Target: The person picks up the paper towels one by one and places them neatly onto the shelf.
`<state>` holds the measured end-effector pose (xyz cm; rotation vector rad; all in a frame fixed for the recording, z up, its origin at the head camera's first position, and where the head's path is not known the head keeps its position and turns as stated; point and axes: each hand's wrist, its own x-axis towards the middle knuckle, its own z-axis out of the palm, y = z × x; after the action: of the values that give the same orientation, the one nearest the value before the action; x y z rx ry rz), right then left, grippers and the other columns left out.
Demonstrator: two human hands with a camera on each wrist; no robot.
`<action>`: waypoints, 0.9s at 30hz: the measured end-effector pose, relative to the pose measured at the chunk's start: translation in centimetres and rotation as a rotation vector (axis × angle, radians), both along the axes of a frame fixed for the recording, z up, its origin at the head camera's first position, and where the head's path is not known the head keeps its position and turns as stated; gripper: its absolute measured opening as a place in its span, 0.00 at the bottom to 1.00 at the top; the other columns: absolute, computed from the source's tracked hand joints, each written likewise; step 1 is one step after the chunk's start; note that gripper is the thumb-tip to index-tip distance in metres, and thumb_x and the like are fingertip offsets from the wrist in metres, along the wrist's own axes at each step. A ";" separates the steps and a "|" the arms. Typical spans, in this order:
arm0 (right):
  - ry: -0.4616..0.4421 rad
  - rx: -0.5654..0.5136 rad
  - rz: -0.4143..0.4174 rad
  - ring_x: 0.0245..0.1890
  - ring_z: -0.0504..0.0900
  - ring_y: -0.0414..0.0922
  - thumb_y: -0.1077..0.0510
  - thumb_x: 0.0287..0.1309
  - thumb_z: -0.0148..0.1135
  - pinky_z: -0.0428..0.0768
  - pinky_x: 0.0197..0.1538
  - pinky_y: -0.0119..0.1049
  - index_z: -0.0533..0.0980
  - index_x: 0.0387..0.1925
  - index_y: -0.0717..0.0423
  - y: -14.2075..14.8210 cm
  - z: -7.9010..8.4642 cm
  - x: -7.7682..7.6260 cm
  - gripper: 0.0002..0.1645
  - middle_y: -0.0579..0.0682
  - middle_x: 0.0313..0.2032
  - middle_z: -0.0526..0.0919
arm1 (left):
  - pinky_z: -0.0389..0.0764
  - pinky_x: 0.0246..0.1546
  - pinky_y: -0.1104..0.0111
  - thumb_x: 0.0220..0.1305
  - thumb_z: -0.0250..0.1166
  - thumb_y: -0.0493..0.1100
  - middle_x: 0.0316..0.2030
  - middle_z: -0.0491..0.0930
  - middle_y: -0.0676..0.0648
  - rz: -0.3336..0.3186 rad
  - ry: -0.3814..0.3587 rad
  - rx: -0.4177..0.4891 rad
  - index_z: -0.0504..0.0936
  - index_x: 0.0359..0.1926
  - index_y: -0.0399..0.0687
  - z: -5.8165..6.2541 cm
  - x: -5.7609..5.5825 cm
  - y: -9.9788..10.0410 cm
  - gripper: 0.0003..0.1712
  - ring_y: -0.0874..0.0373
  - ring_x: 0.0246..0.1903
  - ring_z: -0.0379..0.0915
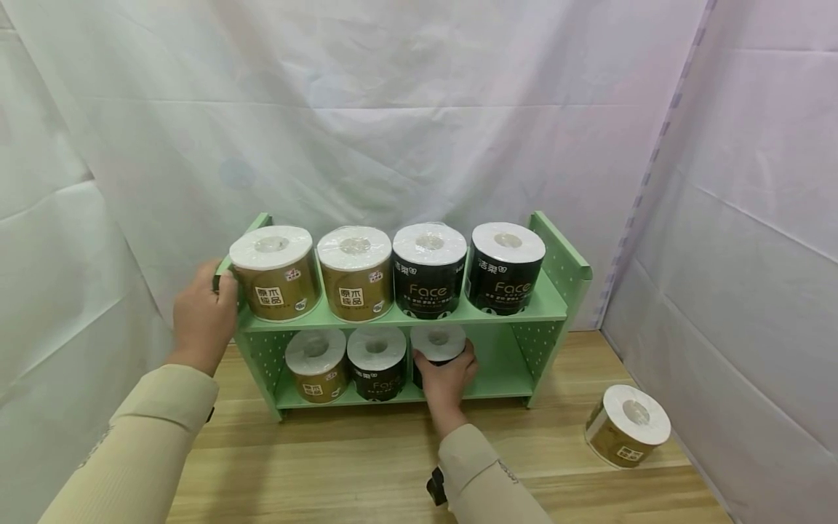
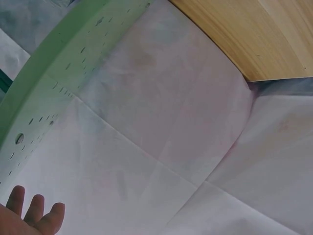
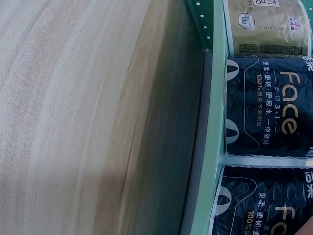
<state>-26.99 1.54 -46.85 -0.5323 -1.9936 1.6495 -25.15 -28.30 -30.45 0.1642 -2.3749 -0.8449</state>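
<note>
A green two-tier shelf (image 1: 419, 318) stands on the wooden table. My left hand (image 1: 206, 313) holds the front of its left side panel; three fingers (image 2: 35, 210) extend outside that panel in the left wrist view. On the lower tier my right hand (image 1: 450, 378) grips a black-wrapped toilet roll (image 1: 437, 340), thumb on its left and fingers on its right. Left of it stand another black-wrapped roll (image 1: 377, 364) and a gold-wrapped roll (image 1: 317, 366). In the right wrist view the held roll (image 3: 244, 200) is partly cut off, and the hand is almost wholly out of frame.
The upper tier bears two gold rolls (image 1: 278, 287) (image 1: 356, 287) and two black rolls (image 1: 428, 287) (image 1: 504, 280). Another gold roll (image 1: 627, 426) stands on the table (image 1: 314, 466) at the right. White cloth (image 1: 406, 160) hangs behind and at both sides.
</note>
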 end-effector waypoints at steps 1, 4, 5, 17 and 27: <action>0.002 0.000 0.000 0.61 0.58 0.59 0.52 0.35 0.80 0.64 0.61 0.56 0.57 0.67 0.58 0.0 0.0 0.0 0.59 0.64 0.61 0.58 | 0.69 0.49 0.40 0.72 0.37 0.51 0.54 0.74 0.29 0.000 0.000 0.000 0.69 0.63 0.38 0.0 0.0 0.0 0.30 0.33 0.46 0.71; 0.003 0.006 0.002 0.61 0.58 0.60 0.52 0.35 0.80 0.64 0.61 0.56 0.57 0.68 0.58 -0.1 -0.2 -0.2 0.59 0.64 0.61 0.57 | 0.69 0.50 0.40 0.72 0.37 0.51 0.54 0.74 0.29 0.003 0.001 0.003 0.69 0.63 0.38 0.0 0.0 0.0 0.30 0.33 0.47 0.71; 0.003 0.009 0.002 0.61 0.58 0.60 0.52 0.35 0.80 0.63 0.61 0.56 0.57 0.68 0.58 -0.1 -0.2 -0.2 0.59 0.64 0.61 0.58 | 0.69 0.50 0.40 0.72 0.37 0.51 0.54 0.74 0.28 0.003 0.000 0.003 0.69 0.63 0.38 0.0 0.0 0.0 0.30 0.32 0.47 0.71; 0.013 0.008 0.002 0.61 0.58 0.60 0.52 0.35 0.80 0.63 0.61 0.57 0.57 0.67 0.58 -0.2 -0.2 -0.2 0.59 0.64 0.61 0.58 | 0.68 0.52 0.41 0.72 0.38 0.50 0.54 0.74 0.29 0.008 0.001 0.012 0.69 0.63 0.38 0.2 0.0 0.1 0.29 0.32 0.50 0.71; 0.022 -0.001 0.006 0.61 0.57 0.60 0.52 0.35 0.80 0.63 0.62 0.57 0.57 0.68 0.58 -0.3 -0.3 -0.3 0.60 0.65 0.62 0.57 | 0.68 0.51 0.41 0.72 0.38 0.51 0.54 0.74 0.29 0.006 -0.001 0.018 0.69 0.63 0.38 0.1 0.0 0.1 0.29 0.33 0.48 0.70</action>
<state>-27.28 1.23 -47.16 -0.5068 -1.9807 1.6530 -25.14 -28.23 -30.33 0.1787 -2.3675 -0.8643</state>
